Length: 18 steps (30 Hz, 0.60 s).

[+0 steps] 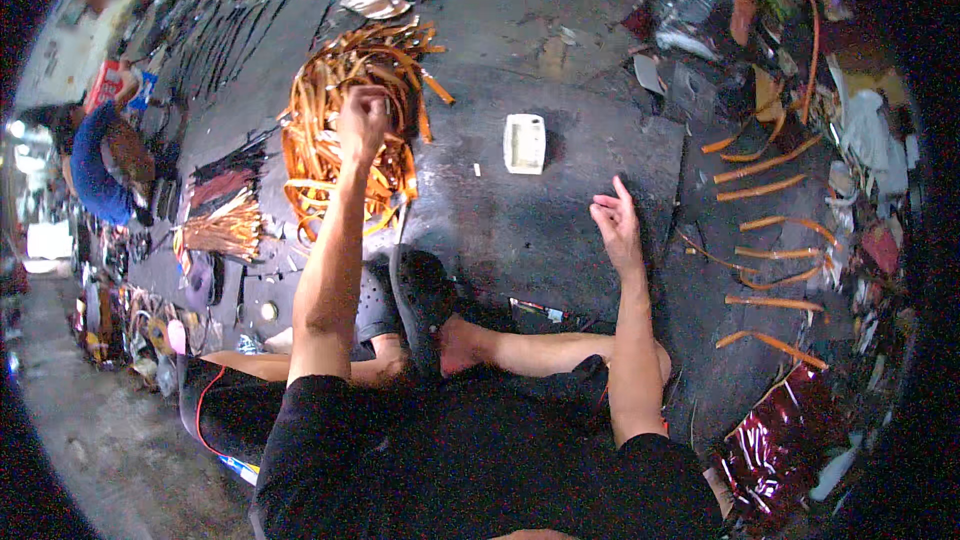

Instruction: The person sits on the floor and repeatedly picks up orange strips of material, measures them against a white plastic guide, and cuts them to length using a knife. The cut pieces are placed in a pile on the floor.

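Observation:
My left hand [365,122] is over a tangled heap of shiny orange-brown strips [305,125], its fingers curled closed. What it holds, if anything, is hidden. My right hand [618,230] is raised over the dark work surface, index finger stretched out and the others partly bent, with nothing seen in it. Between the hands and farther off lies a small white rectangular dish [509,146]. Separate orange strips [772,253] are spread in a rough row to my right.
Left of the heap lies a fanned bundle of thin tan strips [225,225]. Two sandal-like pieces [376,6] lie at the far side. A dark clog [425,285] is on my foot. Red glossy sheeting [770,435] sits lower right. Another person in blue [98,175] is at far left.

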Tool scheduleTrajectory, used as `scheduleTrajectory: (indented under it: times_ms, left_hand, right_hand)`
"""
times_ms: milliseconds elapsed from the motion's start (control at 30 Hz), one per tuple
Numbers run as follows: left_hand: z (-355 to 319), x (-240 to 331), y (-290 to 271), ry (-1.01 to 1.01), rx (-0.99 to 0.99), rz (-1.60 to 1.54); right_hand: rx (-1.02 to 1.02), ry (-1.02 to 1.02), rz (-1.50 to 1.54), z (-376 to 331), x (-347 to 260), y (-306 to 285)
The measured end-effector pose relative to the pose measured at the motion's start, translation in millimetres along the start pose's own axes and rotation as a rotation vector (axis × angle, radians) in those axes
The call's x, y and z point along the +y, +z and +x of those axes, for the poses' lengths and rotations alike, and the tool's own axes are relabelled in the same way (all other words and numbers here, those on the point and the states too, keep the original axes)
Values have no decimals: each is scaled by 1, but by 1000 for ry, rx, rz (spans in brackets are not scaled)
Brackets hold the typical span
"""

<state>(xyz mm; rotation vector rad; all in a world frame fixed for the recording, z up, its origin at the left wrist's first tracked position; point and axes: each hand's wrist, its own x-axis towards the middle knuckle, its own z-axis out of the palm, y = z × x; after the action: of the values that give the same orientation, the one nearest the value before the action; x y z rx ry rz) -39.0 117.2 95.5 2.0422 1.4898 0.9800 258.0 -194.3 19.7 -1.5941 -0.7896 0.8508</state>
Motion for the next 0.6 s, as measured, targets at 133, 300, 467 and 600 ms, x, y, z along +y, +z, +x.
scheduleTrajectory:
  times_ms: [133, 300, 467, 600]
  left_hand:
    - [53, -86, -37, -180, 281, 241]
    - [88, -124, -47, -376, 188, 205]
    - [79, -149, -69, -293, 0, 449]
    - [71, -128, -76, -355, 29, 363]
  right_hand:
    - [-33, -3, -15, 3, 9, 1]
    - [-38, 19, -4, 4, 7, -3]
    - [-34, 27, 65, 3, 12, -4]
    - [-43, 33, 54, 1, 3, -1]
